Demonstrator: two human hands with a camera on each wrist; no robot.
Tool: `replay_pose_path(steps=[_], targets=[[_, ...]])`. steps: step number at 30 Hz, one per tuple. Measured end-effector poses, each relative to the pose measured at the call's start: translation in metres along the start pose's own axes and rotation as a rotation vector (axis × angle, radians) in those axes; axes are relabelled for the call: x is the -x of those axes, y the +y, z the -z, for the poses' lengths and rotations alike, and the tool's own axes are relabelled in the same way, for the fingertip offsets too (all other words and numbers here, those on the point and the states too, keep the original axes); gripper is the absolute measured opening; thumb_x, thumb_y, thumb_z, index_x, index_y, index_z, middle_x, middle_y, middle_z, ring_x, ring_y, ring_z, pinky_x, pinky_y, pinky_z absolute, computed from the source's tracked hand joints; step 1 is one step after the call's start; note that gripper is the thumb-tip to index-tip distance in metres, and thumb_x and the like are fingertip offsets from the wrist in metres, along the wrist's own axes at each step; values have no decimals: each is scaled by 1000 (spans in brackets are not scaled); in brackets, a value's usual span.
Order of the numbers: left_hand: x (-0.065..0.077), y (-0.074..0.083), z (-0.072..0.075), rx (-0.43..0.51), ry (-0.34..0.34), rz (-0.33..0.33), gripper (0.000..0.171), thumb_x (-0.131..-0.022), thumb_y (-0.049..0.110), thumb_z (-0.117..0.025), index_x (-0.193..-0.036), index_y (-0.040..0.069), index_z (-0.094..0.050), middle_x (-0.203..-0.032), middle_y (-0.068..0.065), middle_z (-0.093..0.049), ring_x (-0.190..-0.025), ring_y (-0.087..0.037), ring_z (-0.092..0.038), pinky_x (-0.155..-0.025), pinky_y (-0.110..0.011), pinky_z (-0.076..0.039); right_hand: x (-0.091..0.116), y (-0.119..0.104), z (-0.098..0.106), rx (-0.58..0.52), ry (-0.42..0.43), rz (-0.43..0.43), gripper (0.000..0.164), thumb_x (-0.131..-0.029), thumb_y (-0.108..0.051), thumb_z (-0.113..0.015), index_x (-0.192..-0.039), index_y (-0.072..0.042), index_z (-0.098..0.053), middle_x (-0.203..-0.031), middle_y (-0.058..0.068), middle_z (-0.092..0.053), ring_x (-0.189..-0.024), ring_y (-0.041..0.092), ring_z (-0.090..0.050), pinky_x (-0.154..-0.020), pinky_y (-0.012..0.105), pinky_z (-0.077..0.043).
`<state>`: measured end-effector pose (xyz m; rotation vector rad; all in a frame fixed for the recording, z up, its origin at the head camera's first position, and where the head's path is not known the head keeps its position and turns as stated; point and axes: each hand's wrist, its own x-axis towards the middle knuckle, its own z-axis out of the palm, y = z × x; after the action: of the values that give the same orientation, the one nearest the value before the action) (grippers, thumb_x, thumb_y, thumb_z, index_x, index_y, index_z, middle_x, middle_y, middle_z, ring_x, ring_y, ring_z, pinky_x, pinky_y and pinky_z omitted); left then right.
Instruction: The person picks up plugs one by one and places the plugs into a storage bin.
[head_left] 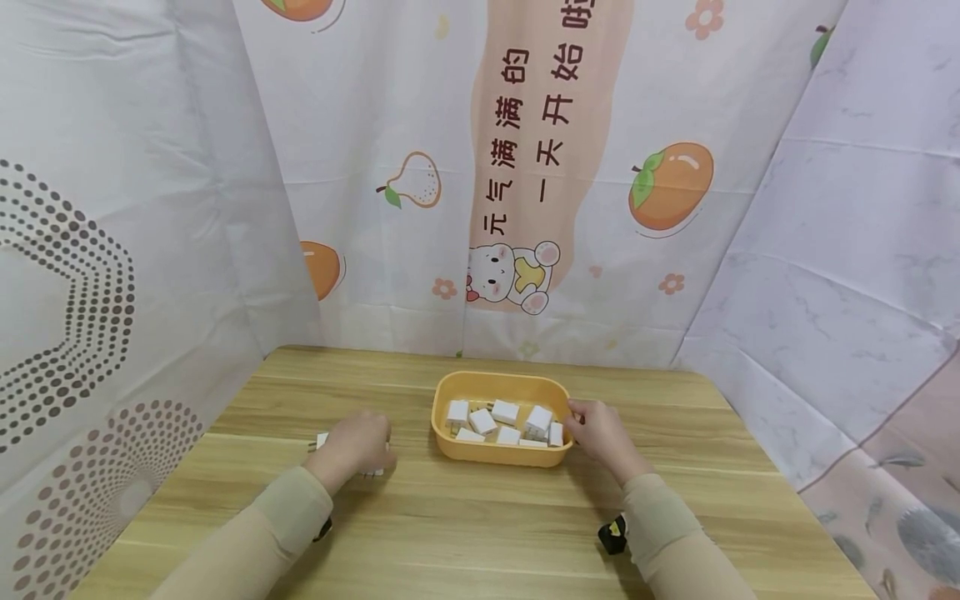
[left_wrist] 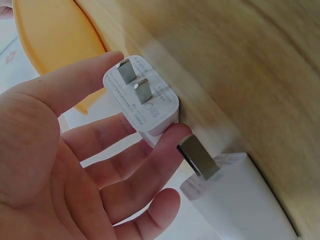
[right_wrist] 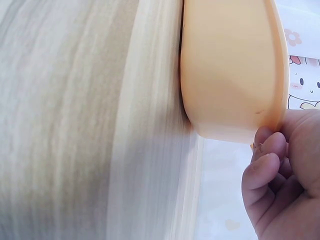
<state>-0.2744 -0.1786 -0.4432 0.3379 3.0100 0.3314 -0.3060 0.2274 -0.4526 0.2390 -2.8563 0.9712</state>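
On the left part of the table, my left hand pinches a white charger plug between thumb and fingers. The plug's two metal prongs face the left wrist camera. Beside the little finger lies a second white charger, prongs toward the hand. From the head view, my left hand mostly covers both. My right hand grips the right end of a yellow-orange plastic basket, thumb and fingers at its rim. Inside the basket lie several white charger plugs, turned in different directions.
A wood-grain table carries everything. Behind it hangs a printed curtain, with more cloth at both sides. A small black device sits at my right wrist.
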Motion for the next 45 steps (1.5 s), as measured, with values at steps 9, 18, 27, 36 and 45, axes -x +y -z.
replay_pose_path(steps=[9,18,27,36,45], targets=[[4,3,2,26,9,-10,22,-74,17,-84,-76,12,-63,-73,1,-56,-64,-19,-53,-54,-35,-46,0,0,0,15,8,16,44,-93,-9,-59,-136,2,-62,-57,-2,-51,-46,12,-42,-44,26,-37],[6,4,3,21,11,-21,22,-74,17,-85,-85,9,-68,-82,0,-61,-69,-19,-55,-60,-39,-51,2,-1,0,-1,-10,12,44,-95,-10,-57,-138,1,-60,-56,-1,-51,-44,12,-39,-42,26,-36],[6,5,10,31,6,-14,20,-75,17,-83,-90,8,-72,-85,-2,-65,-71,-19,-58,-63,-41,-54,2,-1,0,-3,-15,3,45,-96,-11,-56,-139,0,-60,-54,-1,-50,-42,11,-36,-41,26,-35],[2,6,14,46,9,-22,28,-80,19,-83,-103,5,-75,-94,-6,-69,-73,-18,-59,-63,-39,-53,2,-2,0,-11,-19,-9,45,-96,-11,-57,-140,0,-59,-54,0,-50,-40,11,-36,-40,27,-35],[-1,10,28,39,70,-66,16,-82,17,-78,-96,10,-75,-84,-1,-66,-70,-17,-57,-61,-37,-49,1,-1,-1,-22,-18,-14,46,-95,-11,-57,-140,0,-59,-52,0,-49,-40,11,-37,-40,26,-35]])
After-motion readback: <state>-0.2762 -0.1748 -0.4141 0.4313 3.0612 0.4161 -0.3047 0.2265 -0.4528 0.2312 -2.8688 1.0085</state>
